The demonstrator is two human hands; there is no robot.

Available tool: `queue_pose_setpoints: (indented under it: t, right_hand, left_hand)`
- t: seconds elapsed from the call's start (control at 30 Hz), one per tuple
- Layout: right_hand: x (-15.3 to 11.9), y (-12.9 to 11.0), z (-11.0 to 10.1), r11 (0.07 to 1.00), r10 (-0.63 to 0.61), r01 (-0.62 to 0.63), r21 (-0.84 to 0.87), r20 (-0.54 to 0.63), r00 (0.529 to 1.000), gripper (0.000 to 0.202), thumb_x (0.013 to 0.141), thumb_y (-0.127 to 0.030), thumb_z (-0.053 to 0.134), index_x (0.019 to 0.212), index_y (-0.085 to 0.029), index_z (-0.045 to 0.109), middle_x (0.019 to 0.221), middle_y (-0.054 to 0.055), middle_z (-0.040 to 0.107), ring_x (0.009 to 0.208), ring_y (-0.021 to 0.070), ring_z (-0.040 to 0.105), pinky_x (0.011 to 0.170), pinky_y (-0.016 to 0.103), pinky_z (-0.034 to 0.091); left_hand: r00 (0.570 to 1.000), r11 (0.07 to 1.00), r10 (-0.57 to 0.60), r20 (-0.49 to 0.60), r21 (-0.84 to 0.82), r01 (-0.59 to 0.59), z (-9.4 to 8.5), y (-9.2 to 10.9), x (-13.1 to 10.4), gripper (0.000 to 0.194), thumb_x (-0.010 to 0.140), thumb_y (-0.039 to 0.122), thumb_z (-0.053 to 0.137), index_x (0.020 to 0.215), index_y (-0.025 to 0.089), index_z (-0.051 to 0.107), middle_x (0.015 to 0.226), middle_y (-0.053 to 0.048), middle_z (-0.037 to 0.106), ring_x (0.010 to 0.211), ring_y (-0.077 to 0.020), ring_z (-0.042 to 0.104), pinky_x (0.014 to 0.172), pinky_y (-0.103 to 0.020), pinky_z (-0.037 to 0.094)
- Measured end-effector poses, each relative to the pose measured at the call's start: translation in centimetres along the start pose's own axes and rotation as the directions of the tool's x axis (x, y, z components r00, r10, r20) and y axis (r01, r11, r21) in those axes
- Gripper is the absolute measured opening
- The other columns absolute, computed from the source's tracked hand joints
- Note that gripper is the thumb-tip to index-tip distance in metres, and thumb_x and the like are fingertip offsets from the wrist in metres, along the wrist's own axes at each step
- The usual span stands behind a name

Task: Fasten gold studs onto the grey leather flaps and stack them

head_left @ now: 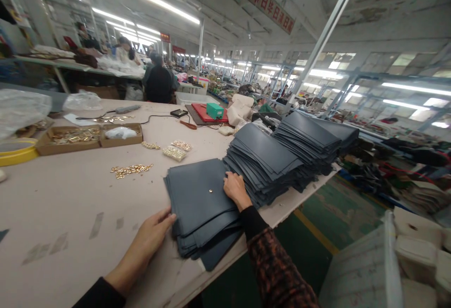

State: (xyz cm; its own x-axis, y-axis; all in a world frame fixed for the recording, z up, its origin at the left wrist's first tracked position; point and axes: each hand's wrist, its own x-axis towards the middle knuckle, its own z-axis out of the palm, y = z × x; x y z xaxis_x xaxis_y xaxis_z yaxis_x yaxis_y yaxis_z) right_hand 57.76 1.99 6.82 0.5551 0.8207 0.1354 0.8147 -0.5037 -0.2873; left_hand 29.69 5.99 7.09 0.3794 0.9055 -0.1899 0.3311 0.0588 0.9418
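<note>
A stack of dark blue-grey, leather-like panels [197,200] lies in front of me near the table edge. The top panel carries a small gold metal fitting [210,191]. My left hand [155,230] is at the stack's left edge, thumb and fingers closed on the panel edges, with some fingertips hidden. On the opposite side my right hand [235,188] has its fingers bent and pinching the top panel's right edge. Just beyond it, larger overlapping piles of the same panels [264,153] lean along the right side of the table.
Gold fittings [132,170] lie loose on the table [88,195], with small bags of them [174,153] behind. Cardboard trays [70,139], a yellow ring [17,152] and a green box [214,110] stand farther back. A bin [362,261] is beside the right edge; people work beyond.
</note>
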Motion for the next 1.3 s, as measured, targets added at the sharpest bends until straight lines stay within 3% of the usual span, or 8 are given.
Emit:
queue_pose_setpoints:
  t: [0.17, 0.33, 0.47, 0.63, 0.83, 1.07, 1.17, 1.3]
  right_hand:
    - [-0.8, 0.6, -0.4, 0.998, -0.043, 0.042, 0.045, 0.017, 0.999, 0.036, 0.093, -0.025, 0.051, 0.126, -0.017, 0.062, 0.123, 0.01, 0.067, 0.117, 0.0209, 0.06, 0.101, 0.029, 0.039]
    - [-1.3, 1.5, -2.0, 0.993, -0.088, 0.088, 0.08, 0.001, 0.996, 0.036, 0.088, -0.02, 0.056, 0.122, -0.014, 0.065, 0.124, 0.01, 0.067, 0.118, 0.02, 0.059, 0.102, 0.028, 0.041]
    - [-3.7, 0.3, -3.5, 0.986, -0.132, 0.14, 0.092, -0.092, 0.987, 0.039, 0.086, -0.017, 0.054, 0.123, -0.005, 0.062, 0.131, 0.022, 0.059, 0.127, 0.0288, 0.051, 0.109, 0.041, 0.034]
    - [-10.1, -5.4, -4.2, 0.814, -0.316, 0.339, 0.472, -0.13, 0.94, 0.026, 0.089, -0.03, 0.058, 0.11, -0.019, 0.069, 0.101, 0.008, 0.073, 0.089, 0.0222, 0.068, 0.083, 0.033, 0.051]
    - [-16.9, -15.3, -2.9, 0.513, -0.728, 0.573, 0.639, -0.031, 0.685, 0.017, 0.092, -0.019, 0.055, 0.104, -0.02, 0.068, 0.096, 0.005, 0.071, 0.085, 0.0167, 0.064, 0.077, 0.026, 0.048]
    - [-18.5, -21.9, -0.9, 0.322, -0.921, 0.661, 0.678, 0.062, 0.386, 0.019, 0.09, -0.01, 0.054, 0.098, -0.021, 0.067, 0.096, 0.005, 0.068, 0.091, 0.0173, 0.062, 0.082, 0.028, 0.047]
    - [-19.4, -24.6, -0.1, 0.264, -0.95, 0.673, 0.691, 0.065, 0.305, 0.019, 0.089, -0.009, 0.051, 0.094, -0.02, 0.066, 0.094, 0.006, 0.066, 0.088, 0.0174, 0.062, 0.077, 0.027, 0.049]
    - [-21.2, -29.0, 0.8, 0.196, -0.977, 0.718, 0.668, 0.069, 0.203, 0.014, 0.089, -0.013, 0.049, 0.087, -0.018, 0.062, 0.087, 0.006, 0.063, 0.078, 0.0161, 0.059, 0.07, 0.025, 0.049]
  left_hand:
    - [0.999, 0.996, 0.033, 0.022, 0.082, -0.035, 0.5, 0.2, 0.1, 0.046, 0.064, 0.043, 0.061, 0.1, 0.018, 0.071, 0.108, -0.01, 0.074, 0.117, -0.0359, 0.059, 0.101, -0.045, 0.045]
    - [0.998, 0.996, 0.047, 0.032, 0.077, -0.05, 1.5, 0.7, -1.1, 0.061, 0.062, 0.045, 0.063, 0.112, 0.01, 0.066, 0.12, -0.019, 0.065, 0.122, -0.04, 0.052, 0.108, -0.05, 0.034]
    - [0.998, 0.996, -0.022, 0.066, -0.082, 0.028, 0.4, 0.7, -2.9, 0.063, 0.077, 0.055, 0.055, 0.124, 0.012, 0.058, 0.123, -0.017, 0.064, 0.098, -0.0274, 0.064, 0.075, -0.035, 0.05]
    - [0.986, 0.929, -0.1, 0.135, -0.343, 0.141, -2.7, 0.3, -5.9, 0.066, 0.089, 0.065, 0.035, 0.135, 0.02, 0.047, 0.126, -0.017, 0.06, 0.063, -0.0127, 0.062, 0.045, -0.022, 0.031]
    - [0.988, 0.848, 0.005, 0.157, -0.523, 0.079, -6.5, -0.6, -9.1, 0.063, 0.093, 0.063, 0.035, 0.147, 0.03, 0.033, 0.134, -0.012, 0.054, 0.072, -0.0106, 0.06, 0.051, -0.021, 0.032]
    - [0.997, 0.93, 0.041, 0.067, -0.366, -0.014, -12.0, -2.4, -13.0, 0.078, 0.092, 0.067, 0.031, 0.153, 0.021, 0.019, 0.138, -0.013, 0.054, 0.099, -0.0223, 0.063, 0.082, -0.034, 0.051]
    - [0.994, 0.943, 0.112, -0.012, -0.315, -0.11, -14.1, -3.3, -14.9, 0.075, 0.093, 0.064, 0.033, 0.152, 0.019, 0.021, 0.155, -0.01, 0.036, 0.139, -0.0273, 0.038, 0.113, -0.039, 0.033]
    - [0.989, 0.956, 0.068, -0.134, -0.275, -0.103, -16.9, -5.1, -17.4, 0.073, 0.093, 0.063, 0.036, 0.152, 0.021, 0.025, 0.159, -0.004, 0.028, 0.148, -0.0268, 0.017, 0.12, -0.041, 0.021]
